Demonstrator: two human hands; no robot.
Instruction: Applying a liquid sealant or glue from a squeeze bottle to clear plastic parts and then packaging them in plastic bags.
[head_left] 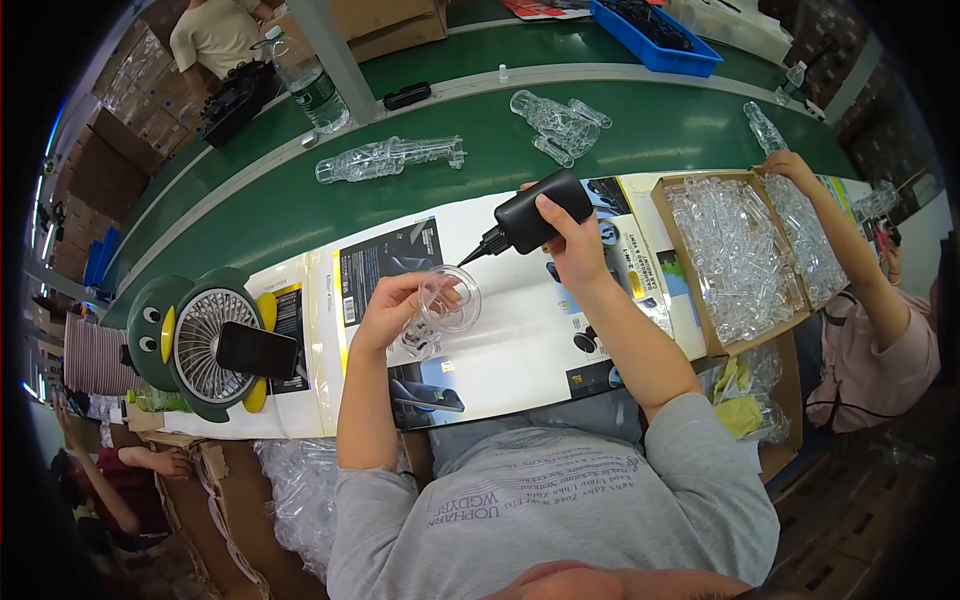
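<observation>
My left hand (385, 310) is closed on a clear plastic part (452, 300) with a round, cup-like rim, tilted toward me. In my right hand (578, 245) is a black squeeze bottle (540, 210), lying on its side. Its narrow nozzle points down and left, and the tip is at or just above the far edge of the round rim. Whether the tip touches the plastic I cannot tell. Both hands are above a white printed cardboard sheet (510, 340) on the bench.
Clear plastic assemblies (385, 160) lie on the green bench (460, 85). A cardboard box of small clear parts (735, 250) stands right, a co-worker's hand (792, 170) beyond it. A penguin-shaped fan (205, 345) with a phone (257, 350) against it stands left. Behind are a water bottle (310, 90) and blue tray (655, 40).
</observation>
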